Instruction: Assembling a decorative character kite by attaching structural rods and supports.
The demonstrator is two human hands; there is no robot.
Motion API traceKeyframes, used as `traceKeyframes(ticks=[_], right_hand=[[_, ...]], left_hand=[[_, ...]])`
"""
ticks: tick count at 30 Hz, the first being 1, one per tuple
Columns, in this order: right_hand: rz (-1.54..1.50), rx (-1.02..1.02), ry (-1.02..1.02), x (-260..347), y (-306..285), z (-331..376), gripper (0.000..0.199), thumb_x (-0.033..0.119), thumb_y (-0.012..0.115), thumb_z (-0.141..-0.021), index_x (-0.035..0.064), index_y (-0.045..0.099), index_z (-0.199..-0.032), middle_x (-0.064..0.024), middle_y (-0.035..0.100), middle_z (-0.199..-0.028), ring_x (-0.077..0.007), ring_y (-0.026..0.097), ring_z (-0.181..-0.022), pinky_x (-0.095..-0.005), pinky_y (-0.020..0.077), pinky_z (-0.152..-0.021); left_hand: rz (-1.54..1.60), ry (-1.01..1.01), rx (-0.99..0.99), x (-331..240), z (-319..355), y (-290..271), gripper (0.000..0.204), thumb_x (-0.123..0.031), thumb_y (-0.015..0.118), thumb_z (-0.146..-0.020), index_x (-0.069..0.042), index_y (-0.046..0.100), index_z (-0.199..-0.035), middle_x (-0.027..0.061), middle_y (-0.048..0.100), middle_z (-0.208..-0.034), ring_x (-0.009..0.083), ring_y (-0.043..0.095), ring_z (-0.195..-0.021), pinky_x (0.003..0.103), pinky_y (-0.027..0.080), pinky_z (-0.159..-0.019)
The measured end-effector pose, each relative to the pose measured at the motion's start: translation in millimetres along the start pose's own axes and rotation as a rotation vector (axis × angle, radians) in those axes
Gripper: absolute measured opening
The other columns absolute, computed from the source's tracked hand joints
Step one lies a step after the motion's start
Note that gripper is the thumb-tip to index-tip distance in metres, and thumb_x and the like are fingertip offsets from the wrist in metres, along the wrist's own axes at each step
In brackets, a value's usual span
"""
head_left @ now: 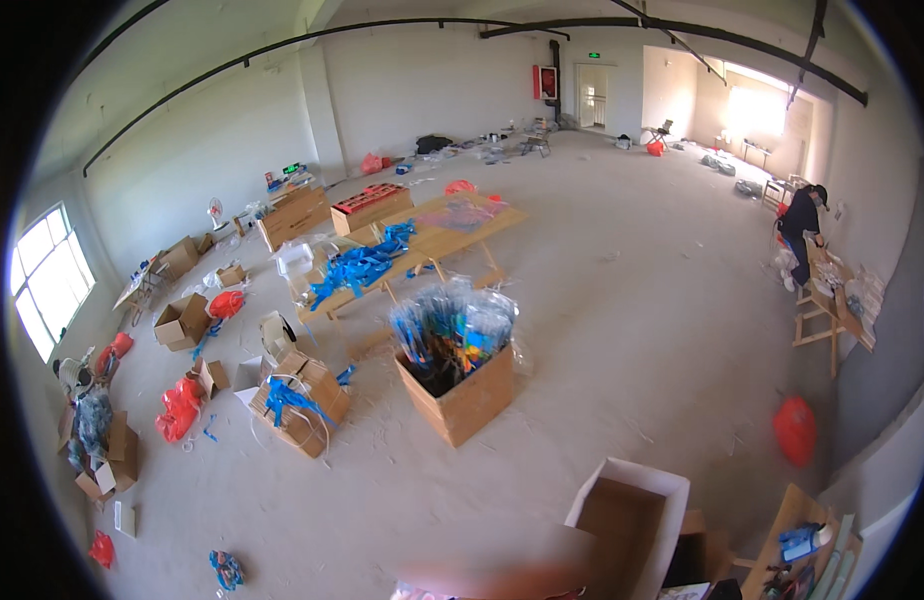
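Note:
At the lower edge, one of my hands or forearms (497, 560) shows only as a smeared, skin-toned shape. Patterned cloth (422, 592) lies just below it. Whether it is my left or my right I cannot tell, and no fingers can be made out. Nothing held is visible. Right beside it stands an open carton (672, 483) with white inner flaps and a brown inside. Farther ahead, a brown cardboard box (467, 405) on the floor is packed with upright items in clear and blue plastic wrap (457, 325).
A long wooden table (482, 215) bears blue strips (367, 262). Left of it are a closed carton (307, 410) and red bags (179, 410). A person (800, 235) bends over a wooden stand at the right. Low right, a wooden bench (782, 520) holds a blue-and-white bottle (802, 542).

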State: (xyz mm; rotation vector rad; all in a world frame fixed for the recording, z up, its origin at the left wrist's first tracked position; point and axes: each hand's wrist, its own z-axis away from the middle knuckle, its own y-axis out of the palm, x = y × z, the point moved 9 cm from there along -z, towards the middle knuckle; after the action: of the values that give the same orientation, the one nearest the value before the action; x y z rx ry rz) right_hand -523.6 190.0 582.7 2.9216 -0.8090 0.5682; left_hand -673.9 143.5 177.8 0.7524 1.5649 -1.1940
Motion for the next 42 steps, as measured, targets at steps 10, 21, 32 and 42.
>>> traceKeyframes(ticks=[10, 21, 32, 42], right_hand=[[0.037, 0.077, 0.142, -105, 175, -55, 0.012, 0.008, 0.072, -0.084, 0.0055, 0.061, -0.082, -0.0040, 0.058, -0.078, -0.0161, 0.054, -0.068, -0.0310, 0.0417, -0.059], [0.001, 0.144, 0.173, -129, 235, -71, 0.009, 0.008, 0.071, -0.085, 0.0055, 0.062, -0.083, -0.0039, 0.059, -0.079, -0.0158, 0.056, -0.068, -0.0317, 0.0430, -0.060], [-0.083, 0.253, 0.197, -141, 266, -71, 0.006, 0.008, 0.069, -0.086, 0.0055, 0.063, -0.085, -0.0039, 0.061, -0.080, -0.0154, 0.057, -0.069, -0.0324, 0.0443, -0.061], [-0.194, 0.403, 0.176, -154, 316, -71, 0.004, 0.007, 0.068, -0.087, 0.0055, 0.064, -0.086, -0.0038, 0.062, -0.081, -0.0151, 0.058, -0.070, -0.0331, 0.0455, -0.061]], left_hand=[[0.200, -0.167, -0.245, 63, 73, -208, 0.018, -0.019, 0.072, -0.084, -0.002, 0.066, -0.083, 0.0095, 0.060, -0.066, 0.0136, 0.053, -0.061, 0.035, 0.044, -0.056], [0.172, -0.274, -0.390, 100, 107, -250, 0.016, -0.016, 0.072, -0.082, -0.002, 0.069, -0.089, 0.0097, 0.064, -0.071, 0.0149, 0.058, -0.064, 0.033, 0.047, -0.059], [0.123, -0.190, -0.337, 67, 102, -261, 0.011, -0.011, 0.062, -0.086, -0.006, 0.067, -0.094, 0.0143, 0.067, -0.079, 0.0293, 0.063, -0.072, 0.038, 0.049, -0.067], [0.220, -0.179, -0.451, 72, 118, -274, 0.009, -0.008, 0.062, -0.081, -0.003, 0.067, -0.087, 0.0168, 0.067, -0.078, 0.0358, 0.063, -0.075, 0.041, 0.049, -0.068]])
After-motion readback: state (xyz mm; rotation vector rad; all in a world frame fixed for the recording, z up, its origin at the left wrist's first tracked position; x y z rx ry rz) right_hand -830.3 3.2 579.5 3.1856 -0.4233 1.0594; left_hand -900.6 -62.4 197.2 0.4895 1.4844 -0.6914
